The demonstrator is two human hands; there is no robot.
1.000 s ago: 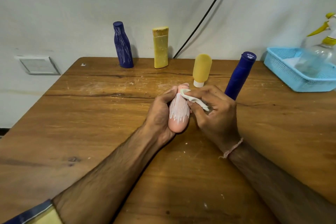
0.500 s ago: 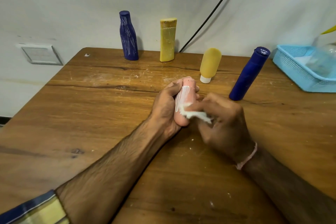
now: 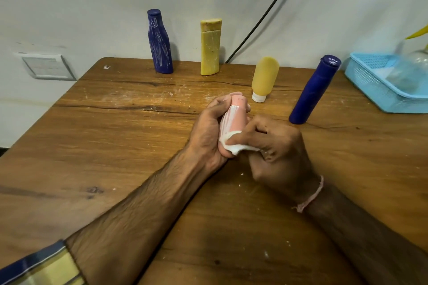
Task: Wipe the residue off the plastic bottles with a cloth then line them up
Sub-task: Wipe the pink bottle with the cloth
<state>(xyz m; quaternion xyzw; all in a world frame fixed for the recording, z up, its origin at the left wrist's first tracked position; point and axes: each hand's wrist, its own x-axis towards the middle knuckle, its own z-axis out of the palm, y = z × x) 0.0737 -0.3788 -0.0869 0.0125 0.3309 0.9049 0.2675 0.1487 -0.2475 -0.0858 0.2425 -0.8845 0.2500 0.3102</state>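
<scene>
My left hand (image 3: 209, 129) grips a small pink bottle (image 3: 234, 116) with white streaks of residue, held upright over the middle of the wooden table (image 3: 115, 146). My right hand (image 3: 275, 146) pinches a white cloth (image 3: 238, 148) against the bottle's lower part. At the back stand a dark blue bottle (image 3: 159, 41) with white scratch marks and a yellow flat bottle (image 3: 210, 47). A yellow tube (image 3: 265, 77) stands cap-down, and a dark blue cylindrical bottle (image 3: 313, 90) stands to its right.
A light blue plastic basket (image 3: 375, 90) with a clear spray bottle (image 3: 412, 69) sits at the right edge of the table. A black cable (image 3: 264, 18) runs down the wall behind. White crumbs dot the tabletop near my hands.
My right hand has dragged the cloth from the bottle's top down to its lower part. The upper part now shows clean pink.
</scene>
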